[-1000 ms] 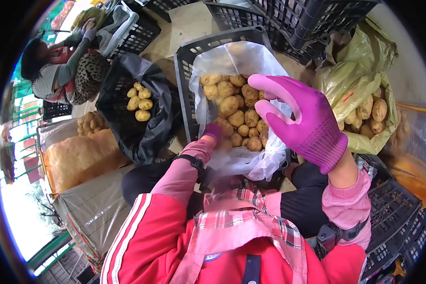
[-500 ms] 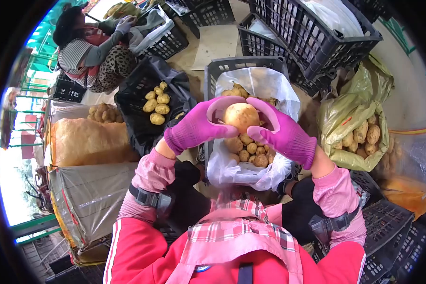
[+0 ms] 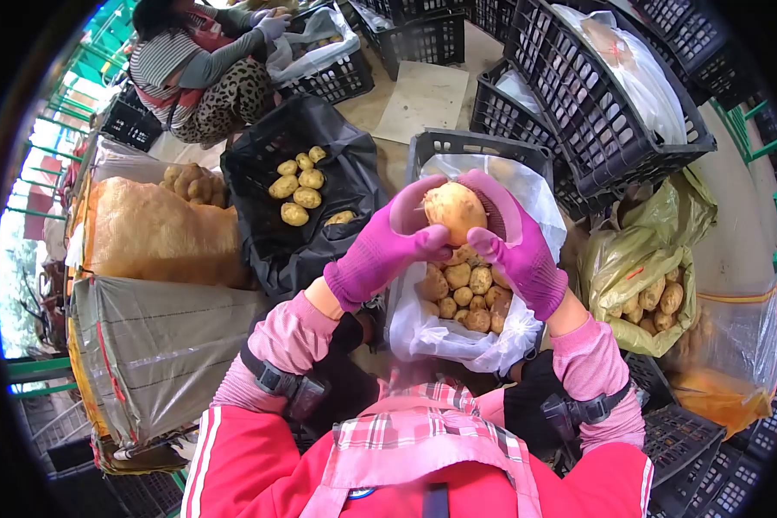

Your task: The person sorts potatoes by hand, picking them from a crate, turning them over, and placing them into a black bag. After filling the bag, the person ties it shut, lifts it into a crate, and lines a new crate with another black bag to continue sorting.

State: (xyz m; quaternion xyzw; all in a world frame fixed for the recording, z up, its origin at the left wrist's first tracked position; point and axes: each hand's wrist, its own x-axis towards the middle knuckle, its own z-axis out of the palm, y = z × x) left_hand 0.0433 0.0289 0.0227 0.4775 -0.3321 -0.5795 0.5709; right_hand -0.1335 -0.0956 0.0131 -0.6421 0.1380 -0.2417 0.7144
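Observation:
A large pale potato (image 3: 455, 212) is held between both gloved hands, above a black crate (image 3: 483, 143) lined with white plastic. My left hand (image 3: 387, 244), in a magenta glove, grips its left side with the thumb at the lower front. On the right, my right hand (image 3: 520, 246) curls round the same potato, thumb below it. Under the hands, smaller potatoes (image 3: 463, 296) lie in the white liner (image 3: 423, 332). Part of the crate's contents is hidden behind the gloves.
Left stands a crate with black liner (image 3: 263, 186) and several yellow potatoes (image 3: 294, 214). A green bag (image 3: 591, 276) of potatoes is at right. Stacked crates (image 3: 578, 112) stand behind. Another person (image 3: 207, 78) squats upper left, beside full sacks (image 3: 160, 237).
The view has shifted, so the crates sit lower in it. The potato has turned in my hands, and my right hand's fingers now reach further up around it.

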